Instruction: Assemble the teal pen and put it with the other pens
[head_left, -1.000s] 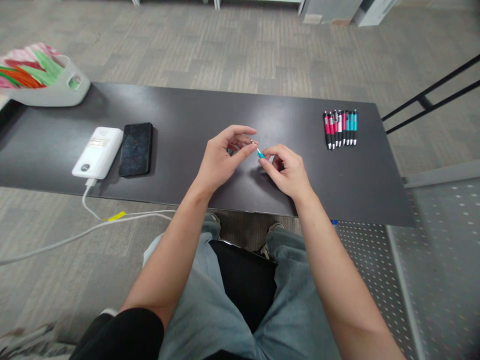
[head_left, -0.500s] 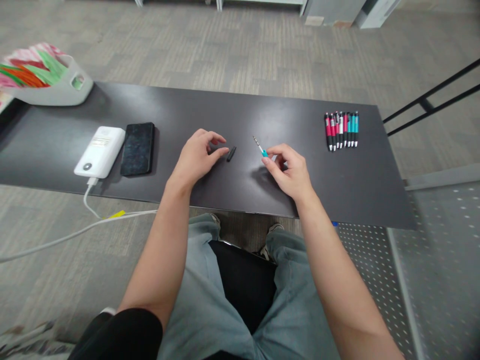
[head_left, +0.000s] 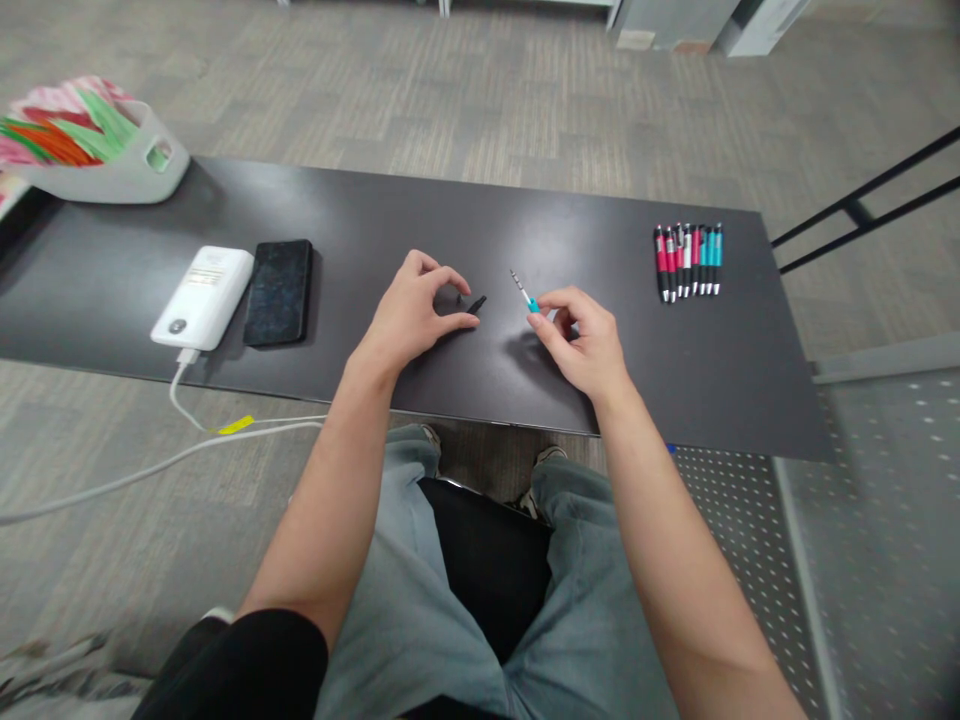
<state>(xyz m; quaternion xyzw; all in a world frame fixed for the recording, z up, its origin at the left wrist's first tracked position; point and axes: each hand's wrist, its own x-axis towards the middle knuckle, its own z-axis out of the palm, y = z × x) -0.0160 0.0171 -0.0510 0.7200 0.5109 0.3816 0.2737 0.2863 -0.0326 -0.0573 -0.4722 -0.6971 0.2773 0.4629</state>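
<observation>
Nearest to the camera are the person's knees in grey-blue trousers, below the front edge of the desk. Everything else I place from the black piece, a short dark part that lies on the desk about in the middle.

The left hand rests on the desk just left of the black piece, its fingers curled, with thumb and forefinger tips close around its near end. I cannot tell whether they pinch it or only lie beside it.

To the right of the black piece, a little apart, the right hand is closed on the core, a thin pen insert with a teal collar. The thumb and forefinger grip it at the collar, and the metal tip points up and away above the desk.

The core looks very light, thin and stiff, and probably smooth. I judge the teal collar the best place to hold it, because the fine tip could bend or slip. Whether a spring sits on the tip is too small to see.

Left of the black piece lie a phone, then a power bank with its cable hanging off the desk. Far right is a row of pens. Far left, a grey bin is cut off by the frame and its coloured contents are blurred.
</observation>
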